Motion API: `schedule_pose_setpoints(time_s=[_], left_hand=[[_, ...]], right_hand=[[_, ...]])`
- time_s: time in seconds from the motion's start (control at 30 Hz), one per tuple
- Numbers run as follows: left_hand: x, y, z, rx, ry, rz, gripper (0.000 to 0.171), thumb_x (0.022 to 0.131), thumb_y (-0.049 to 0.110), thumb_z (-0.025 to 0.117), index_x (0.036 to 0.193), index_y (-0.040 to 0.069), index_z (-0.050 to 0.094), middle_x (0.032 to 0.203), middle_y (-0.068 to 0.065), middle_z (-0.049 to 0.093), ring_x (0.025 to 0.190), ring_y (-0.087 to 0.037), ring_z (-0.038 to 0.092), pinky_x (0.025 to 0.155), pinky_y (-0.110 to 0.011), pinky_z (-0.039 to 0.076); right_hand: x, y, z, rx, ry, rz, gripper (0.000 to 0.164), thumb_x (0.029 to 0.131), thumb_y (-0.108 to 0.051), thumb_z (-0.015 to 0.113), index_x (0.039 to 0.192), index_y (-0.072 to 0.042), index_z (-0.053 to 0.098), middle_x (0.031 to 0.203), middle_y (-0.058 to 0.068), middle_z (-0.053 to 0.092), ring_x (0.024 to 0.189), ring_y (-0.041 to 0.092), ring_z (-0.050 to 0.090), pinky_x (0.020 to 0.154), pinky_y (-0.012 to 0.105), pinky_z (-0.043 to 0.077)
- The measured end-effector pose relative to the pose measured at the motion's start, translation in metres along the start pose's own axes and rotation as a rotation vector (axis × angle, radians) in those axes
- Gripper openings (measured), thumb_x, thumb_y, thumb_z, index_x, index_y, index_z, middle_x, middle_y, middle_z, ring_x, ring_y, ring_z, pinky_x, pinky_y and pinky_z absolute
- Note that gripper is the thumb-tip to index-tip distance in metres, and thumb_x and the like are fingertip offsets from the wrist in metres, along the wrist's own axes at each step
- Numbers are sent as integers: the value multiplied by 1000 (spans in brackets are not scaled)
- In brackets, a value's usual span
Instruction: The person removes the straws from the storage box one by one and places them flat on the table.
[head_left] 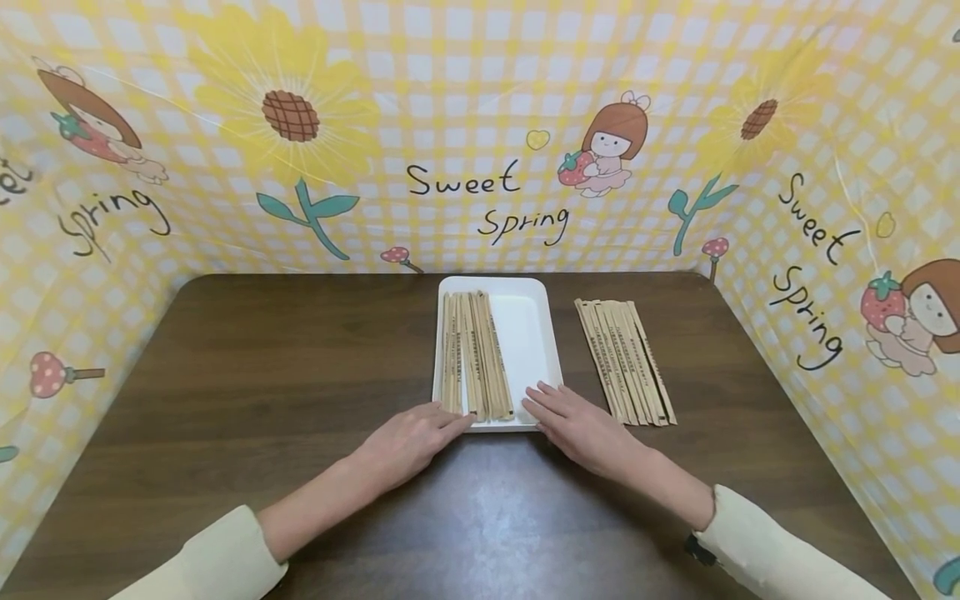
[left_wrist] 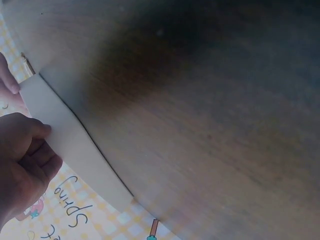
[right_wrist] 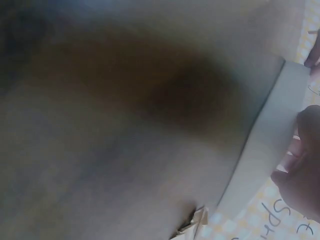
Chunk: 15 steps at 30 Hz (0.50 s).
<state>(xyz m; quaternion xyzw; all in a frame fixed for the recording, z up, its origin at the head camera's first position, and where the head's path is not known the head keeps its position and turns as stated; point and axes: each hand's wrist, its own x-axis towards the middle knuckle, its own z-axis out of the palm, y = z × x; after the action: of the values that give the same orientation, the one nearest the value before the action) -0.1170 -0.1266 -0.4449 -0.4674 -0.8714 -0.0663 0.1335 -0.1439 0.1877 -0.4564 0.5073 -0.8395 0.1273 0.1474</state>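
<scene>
A shallow white tray (head_left: 531,333) lies on the table. On its left half is a row of slim sticks in brown paper sleeves (head_left: 474,358) with dark print. My left hand (head_left: 408,437) is at the tray's near left corner, its thumb by the sleeves' lower ends. At the near right corner my right hand (head_left: 585,429) rests its extended fingers on the rim. In the left wrist view the left hand (left_wrist: 27,155) touches the tray's wall (left_wrist: 75,135). The right wrist view shows the right hand (right_wrist: 302,165) at the wall (right_wrist: 260,145), partly cut off.
To the right of the tray, a second group of brown paper-sleeved sticks (head_left: 626,362) lies side by side on the dark wooden table (head_left: 300,350). A yellow checked cloth (head_left: 450,100) with printed flowers stands behind the table and along both sides.
</scene>
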Motion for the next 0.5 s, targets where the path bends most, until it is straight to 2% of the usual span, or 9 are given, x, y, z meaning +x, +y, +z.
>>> schedule_pose_setpoints(time_s=[0.5], left_hand=[[0,-1,-1,-18,-13,-11,48,85,-9,68,131,2,63,113,-9,71,103,-24,66,91,-37,55]], right_hand=[[-6,-1,2,-87,-56,-54,56,110,-22,15,137,8,54,140,22,54,132,34,49,109,47,39]])
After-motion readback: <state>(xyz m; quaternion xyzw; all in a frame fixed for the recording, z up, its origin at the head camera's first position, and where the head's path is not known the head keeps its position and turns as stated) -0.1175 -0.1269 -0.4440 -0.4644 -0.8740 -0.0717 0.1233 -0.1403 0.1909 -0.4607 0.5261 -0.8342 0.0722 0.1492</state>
